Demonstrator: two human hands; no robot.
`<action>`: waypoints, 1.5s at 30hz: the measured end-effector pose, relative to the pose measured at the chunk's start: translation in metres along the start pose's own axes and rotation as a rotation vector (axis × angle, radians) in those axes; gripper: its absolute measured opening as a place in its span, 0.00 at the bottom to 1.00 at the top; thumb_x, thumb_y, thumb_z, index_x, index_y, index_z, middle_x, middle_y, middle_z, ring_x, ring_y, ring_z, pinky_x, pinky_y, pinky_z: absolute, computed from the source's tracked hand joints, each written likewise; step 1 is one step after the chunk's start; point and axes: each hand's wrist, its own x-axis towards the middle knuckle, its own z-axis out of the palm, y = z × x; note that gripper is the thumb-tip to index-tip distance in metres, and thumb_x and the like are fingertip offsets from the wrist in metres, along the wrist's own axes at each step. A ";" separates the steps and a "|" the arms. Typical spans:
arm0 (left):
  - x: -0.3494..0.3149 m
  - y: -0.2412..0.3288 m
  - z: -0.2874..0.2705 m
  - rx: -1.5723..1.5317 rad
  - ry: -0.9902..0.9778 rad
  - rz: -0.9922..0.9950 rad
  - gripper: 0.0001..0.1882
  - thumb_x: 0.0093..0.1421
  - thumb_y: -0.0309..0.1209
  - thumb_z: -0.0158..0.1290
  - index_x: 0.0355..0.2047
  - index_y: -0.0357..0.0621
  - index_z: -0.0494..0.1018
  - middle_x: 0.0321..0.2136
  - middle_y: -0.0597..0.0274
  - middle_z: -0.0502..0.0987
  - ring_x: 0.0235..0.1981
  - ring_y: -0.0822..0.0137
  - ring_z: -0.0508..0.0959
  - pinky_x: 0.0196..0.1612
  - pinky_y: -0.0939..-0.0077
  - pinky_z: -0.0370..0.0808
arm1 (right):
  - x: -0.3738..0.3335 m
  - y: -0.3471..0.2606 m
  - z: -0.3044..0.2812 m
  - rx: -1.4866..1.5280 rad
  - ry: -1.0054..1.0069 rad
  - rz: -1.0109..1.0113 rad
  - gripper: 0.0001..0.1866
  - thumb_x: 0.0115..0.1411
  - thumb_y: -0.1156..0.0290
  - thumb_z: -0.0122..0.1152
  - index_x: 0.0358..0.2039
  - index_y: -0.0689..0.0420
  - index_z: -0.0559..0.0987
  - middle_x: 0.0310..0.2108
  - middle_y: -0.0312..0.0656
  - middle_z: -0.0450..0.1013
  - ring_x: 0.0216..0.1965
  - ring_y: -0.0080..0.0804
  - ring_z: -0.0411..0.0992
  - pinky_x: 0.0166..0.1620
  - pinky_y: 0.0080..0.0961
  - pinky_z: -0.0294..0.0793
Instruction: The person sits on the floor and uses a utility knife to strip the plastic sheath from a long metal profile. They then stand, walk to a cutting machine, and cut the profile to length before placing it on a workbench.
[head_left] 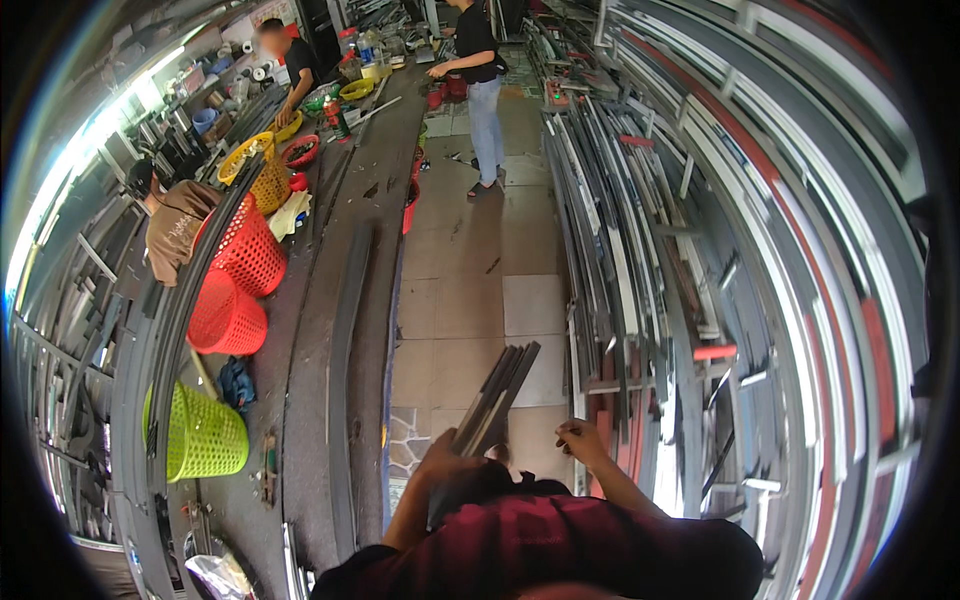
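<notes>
The left hand [447,462] is closed around the lower part of a bundle of bars [498,395]. The right hand [582,438] is raised apart from the bundle, its fingers bent inward; whether it grips anything cannot be told. The bars, slim, straight and dark grey with paler edges, lie side by side, tilting away from the body and slightly rightward, their far ends uneven. They are held over the tiled floor [470,310], beyond the right edge of the long dark bench [312,400]. Lettering on the brown shirt [178,235] left of the bench is too small to read.
</notes>
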 end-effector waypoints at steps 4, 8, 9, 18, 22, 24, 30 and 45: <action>0.109 0.080 -0.052 0.082 0.048 0.132 0.55 0.42 0.54 0.79 0.62 0.28 0.72 0.52 0.38 0.82 0.54 0.51 0.83 0.59 0.60 0.78 | 0.098 -0.050 -0.021 -0.088 -0.089 -0.051 0.11 0.72 0.64 0.68 0.43 0.60 0.82 0.30 0.43 0.82 0.24 0.26 0.79 0.27 0.26 0.77; 0.193 0.160 -0.100 0.190 0.108 0.163 0.53 0.41 0.52 0.78 0.61 0.30 0.72 0.52 0.37 0.82 0.55 0.46 0.83 0.59 0.57 0.78 | 0.189 -0.104 -0.054 -0.117 0.067 -0.089 0.12 0.71 0.64 0.67 0.44 0.60 0.82 0.31 0.43 0.82 0.25 0.26 0.79 0.26 0.24 0.77; 0.211 0.176 -0.109 0.174 0.107 0.170 0.52 0.41 0.52 0.78 0.60 0.30 0.73 0.52 0.37 0.82 0.55 0.46 0.84 0.59 0.57 0.78 | 0.212 -0.116 -0.060 -0.142 0.106 -0.071 0.11 0.71 0.65 0.67 0.44 0.61 0.82 0.31 0.43 0.82 0.25 0.26 0.79 0.26 0.23 0.77; 0.353 0.292 -0.182 0.126 0.273 0.214 0.50 0.42 0.49 0.80 0.58 0.28 0.73 0.49 0.39 0.83 0.51 0.48 0.84 0.57 0.59 0.79 | 0.455 -0.231 -0.101 -0.253 -0.057 -0.128 0.12 0.71 0.63 0.67 0.42 0.61 0.82 0.27 0.41 0.82 0.22 0.24 0.76 0.24 0.25 0.73; 0.408 0.328 -0.231 0.086 0.494 0.081 0.63 0.42 0.48 0.81 0.69 0.20 0.63 0.61 0.32 0.76 0.63 0.47 0.78 0.66 0.58 0.73 | 0.554 -0.313 -0.120 -0.267 -0.090 -0.197 0.12 0.71 0.62 0.68 0.42 0.60 0.82 0.27 0.40 0.82 0.22 0.23 0.76 0.26 0.25 0.73; 0.447 0.350 -0.272 -0.090 0.570 0.079 0.66 0.42 0.47 0.81 0.71 0.17 0.59 0.66 0.30 0.71 0.67 0.46 0.75 0.69 0.59 0.71 | 0.604 -0.358 -0.129 -0.205 -0.081 -0.193 0.12 0.71 0.63 0.68 0.42 0.60 0.82 0.26 0.41 0.82 0.23 0.25 0.77 0.28 0.25 0.75; 0.589 0.433 -0.475 0.330 0.910 0.226 0.56 0.38 0.57 0.81 0.58 0.29 0.73 0.48 0.33 0.83 0.52 0.44 0.85 0.55 0.55 0.80 | 0.739 -0.436 -0.141 -0.215 0.006 -0.223 0.12 0.72 0.65 0.66 0.43 0.63 0.81 0.28 0.42 0.81 0.25 0.26 0.78 0.28 0.25 0.75; 0.936 0.539 -0.797 0.749 1.087 -0.345 0.58 0.40 0.57 0.79 0.67 0.45 0.67 0.57 0.41 0.82 0.58 0.41 0.83 0.58 0.47 0.81 | 0.903 -0.479 -0.210 -0.005 0.235 0.055 0.13 0.71 0.63 0.67 0.41 0.62 0.82 0.32 0.42 0.81 0.28 0.25 0.78 0.28 0.25 0.75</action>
